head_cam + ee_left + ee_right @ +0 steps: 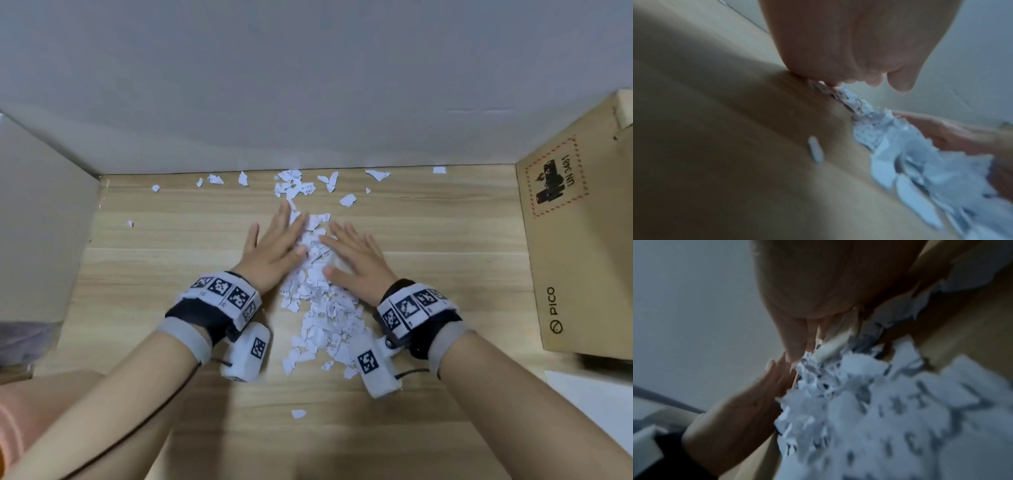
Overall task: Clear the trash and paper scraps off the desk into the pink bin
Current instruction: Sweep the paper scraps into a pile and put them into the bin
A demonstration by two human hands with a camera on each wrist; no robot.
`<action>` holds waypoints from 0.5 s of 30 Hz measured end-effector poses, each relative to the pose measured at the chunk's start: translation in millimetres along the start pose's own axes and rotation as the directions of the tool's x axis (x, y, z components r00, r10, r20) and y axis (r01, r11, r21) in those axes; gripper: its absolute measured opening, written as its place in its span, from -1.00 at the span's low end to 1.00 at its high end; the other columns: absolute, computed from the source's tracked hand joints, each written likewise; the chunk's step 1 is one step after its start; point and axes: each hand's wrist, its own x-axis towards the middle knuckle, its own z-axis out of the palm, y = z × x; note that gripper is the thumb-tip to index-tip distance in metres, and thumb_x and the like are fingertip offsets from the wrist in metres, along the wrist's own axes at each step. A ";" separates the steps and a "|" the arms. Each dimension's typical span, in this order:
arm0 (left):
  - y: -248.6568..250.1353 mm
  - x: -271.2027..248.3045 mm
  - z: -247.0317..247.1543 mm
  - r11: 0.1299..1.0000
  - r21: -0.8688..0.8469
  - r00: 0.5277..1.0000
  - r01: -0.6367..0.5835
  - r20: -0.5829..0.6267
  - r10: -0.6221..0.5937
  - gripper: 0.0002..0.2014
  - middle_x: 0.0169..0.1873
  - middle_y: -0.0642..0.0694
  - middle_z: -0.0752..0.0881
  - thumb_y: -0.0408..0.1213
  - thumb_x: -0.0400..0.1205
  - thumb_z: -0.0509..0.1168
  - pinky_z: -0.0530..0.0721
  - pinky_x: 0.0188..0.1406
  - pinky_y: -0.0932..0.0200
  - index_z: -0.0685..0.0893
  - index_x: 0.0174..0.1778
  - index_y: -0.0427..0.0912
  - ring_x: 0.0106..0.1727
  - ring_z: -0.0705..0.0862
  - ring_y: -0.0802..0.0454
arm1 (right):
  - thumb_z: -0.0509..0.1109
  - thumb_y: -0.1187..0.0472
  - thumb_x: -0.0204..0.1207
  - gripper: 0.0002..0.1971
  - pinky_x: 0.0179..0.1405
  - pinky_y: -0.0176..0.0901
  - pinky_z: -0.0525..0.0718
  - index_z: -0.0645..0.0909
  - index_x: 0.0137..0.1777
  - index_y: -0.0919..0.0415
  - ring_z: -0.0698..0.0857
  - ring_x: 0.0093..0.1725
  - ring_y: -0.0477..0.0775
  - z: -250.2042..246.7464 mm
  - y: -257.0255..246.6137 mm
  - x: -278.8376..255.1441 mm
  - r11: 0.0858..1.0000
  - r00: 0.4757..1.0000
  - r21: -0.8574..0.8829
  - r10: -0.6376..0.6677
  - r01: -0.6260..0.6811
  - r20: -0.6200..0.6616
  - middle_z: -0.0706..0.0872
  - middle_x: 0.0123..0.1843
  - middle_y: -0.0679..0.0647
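A long heap of torn white paper scraps (322, 301) runs down the middle of the wooden desk (171, 274). My left hand (274, 243) lies flat with straight fingers against the heap's left side. My right hand (352, 253) lies flat against its right side, fingers straight. Both hands press the scraps between them. In the left wrist view the scraps (900, 154) are blurred beside my left hand (849, 53). The right wrist view shows the scraps (890, 410) close up under my right hand (828, 296). No pink bin is in view.
Loose scraps (294, 185) lie scattered along the desk's back edge by the grey wall, and one scrap (298, 413) lies near me. A cardboard box (579, 240) stands at the right. A cardboard panel (41, 219) stands at the left.
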 end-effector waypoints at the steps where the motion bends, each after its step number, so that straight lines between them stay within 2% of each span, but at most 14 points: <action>1: -4.4 -1.9 -4.1 0.999 -0.048 0.998 0.020 -0.052 -0.022 -0.27 0.55 0.17 -0.42 0.37 0.44 -0.24 -0.52 0.47 0.02 -0.17 0.56 0.31 0.62 -0.41 0.17 | 0.17 -0.22 0.48 -0.38 0.59 0.03 -0.26 0.16 0.53 -0.16 -0.20 0.61 -0.15 -2.6 0.3 -0.8 0.997 0.999 0.074 -0.019 0.023 -0.042 -0.12 0.61 -0.25; 2: -11.3 -4.0 -11.3 0.992 -0.092 0.983 0.086 -0.153 -0.099 -0.25 0.60 0.10 -0.33 0.34 0.44 -0.20 -0.46 0.52 -0.04 -0.07 0.59 0.26 0.66 -0.35 0.05 | 0.24 -0.14 0.47 -0.40 0.60 0.02 -0.19 0.22 0.51 -0.12 -0.15 0.62 -0.15 -9.6 5.3 0.2 0.989 0.991 0.151 0.008 0.012 -0.137 -0.08 0.58 -0.28; 3: -20.6 -6.2 -21.8 0.972 -0.139 0.933 0.191 -0.284 -0.223 -0.22 0.66 -0.07 -0.18 0.30 0.45 -0.14 -0.33 0.59 -0.15 0.07 0.62 0.11 0.69 -0.21 -0.14 | 0.31 0.00 0.48 -0.42 0.63 0.03 -0.12 0.28 0.50 -0.03 -0.10 0.63 -0.11 -20.4 11.6 2.6 0.978 0.959 0.205 0.082 -0.025 -0.270 -0.04 0.56 -0.24; 4: -30.1 -9.4 -34.9 0.935 -0.193 0.843 0.298 -0.407 -0.353 -0.22 0.67 -0.27 -0.04 0.23 0.49 -0.07 -0.17 0.62 -0.26 0.17 0.61 -0.09 0.68 -0.08 -0.31 | 0.35 0.15 0.47 -0.44 0.65 0.06 -0.04 0.32 0.48 0.07 -0.06 0.64 -0.04 -33.1 23.5 7.4 0.967 0.898 0.240 0.178 -0.084 -0.403 -0.02 0.59 -0.15; 5: -41.4 -12.9 -49.2 0.887 -0.243 0.742 0.393 -0.486 -0.462 -0.29 0.65 -0.38 0.00 0.13 0.58 0.01 -0.09 0.61 -0.30 0.19 0.60 -0.22 0.67 -0.05 -0.36 | 0.37 0.24 0.44 -0.43 0.65 0.08 0.01 0.33 0.47 0.15 -0.03 0.65 0.03 -47.7 33.8 12.7 0.951 0.826 0.262 0.276 -0.162 -0.492 -0.03 0.64 -0.03; 6: -53.0 -16.2 -62.2 0.834 -0.291 0.654 0.469 -0.520 -0.549 -0.37 0.65 -0.38 -0.06 0.00 0.67 0.05 -0.13 0.61 -0.27 0.14 0.61 -0.23 0.68 -0.12 -0.29 | 0.38 0.26 0.40 -0.39 0.64 0.10 0.04 0.31 0.47 0.19 -0.02 0.65 0.08 -62.9 43.6 18.6 0.925 0.765 0.291 0.367 -0.243 -0.529 -0.06 0.67 0.08; 7: -64.8 -18.6 -73.3 0.781 -0.333 0.589 0.528 -0.520 -0.619 -0.41 0.66 -0.32 -0.15 -0.09 0.71 0.05 -0.19 0.60 -0.24 0.07 0.63 -0.20 0.69 -0.20 -0.20 | 0.38 0.24 0.36 -0.34 0.64 0.11 0.04 0.27 0.49 0.19 -0.03 0.66 0.10 -76.7 50.8 24.8 0.895 0.726 0.320 0.441 -0.312 -0.528 -0.09 0.68 0.11; 8: -75.9 -19.0 -82.2 0.739 -0.362 0.545 0.569 -0.507 -0.668 -0.42 0.67 -0.27 -0.21 -0.11 0.72 0.04 -0.23 0.60 -0.23 0.02 0.64 -0.17 0.69 -0.25 -0.13 | 0.37 0.21 0.36 -0.29 0.65 0.10 0.01 0.21 0.52 0.17 -0.05 0.66 0.11 -87.4 56.6 30.8 0.867 0.708 0.343 0.494 -0.361 -0.505 -0.12 0.68 0.11; 9: -85.2 -18.4 -88.8 0.712 -0.371 0.523 0.596 -0.492 -0.696 -0.41 0.67 -0.24 -0.23 -0.10 0.73 0.02 -0.24 0.59 -0.24 0.00 0.65 -0.17 0.69 -0.26 -0.11 | 0.36 0.19 0.38 -0.26 0.65 0.08 -0.03 0.15 0.55 0.17 -0.09 0.66 0.11 -95.3 60.0 35.8 0.845 0.705 0.352 0.531 -0.402 -0.470 -0.15 0.68 0.11; 10: -91.6 -15.4 -93.0 0.701 -0.366 0.523 0.612 -0.478 -0.706 -0.41 0.67 -0.23 -0.22 -0.09 0.73 0.01 -0.25 0.59 -0.27 -0.01 0.65 -0.17 0.69 -0.25 -0.09 | 0.35 0.16 0.43 -0.25 0.65 0.05 -0.08 0.09 0.57 0.17 -0.14 0.66 0.10 -100.3 62.2 39.9 0.830 0.708 0.347 0.555 -0.437 -0.436 -0.18 0.68 0.12; 12: -94.6 -6.6 -96.6 0.716 -0.332 0.569 0.614 -0.442 -0.694 -0.40 0.68 -0.21 -0.18 -0.07 0.74 -0.01 -0.28 0.57 -0.30 -0.06 0.66 -0.16 0.70 -0.23 -0.07 | 0.31 0.08 0.49 -0.24 0.65 0.06 -0.18 0.00 0.60 0.17 -0.21 0.66 0.12 -103.1 61.4 46.3 0.816 0.722 0.295 0.578 -0.497 -0.381 -0.23 0.67 0.16; 15: -77.5 12.4 -94.1 0.766 -0.236 0.670 0.598 -0.377 -0.640 -0.38 0.68 -0.20 -0.21 -0.06 0.74 -0.03 -0.28 0.57 -0.29 -0.14 0.65 -0.18 0.69 -0.26 -0.06 | 0.24 -0.04 0.54 -0.24 0.60 0.05 -0.30 -0.08 0.60 0.18 -0.28 0.64 0.15 -91.2 46.4 57.4 0.819 0.748 0.189 0.572 -0.542 -0.337 -0.27 0.66 0.21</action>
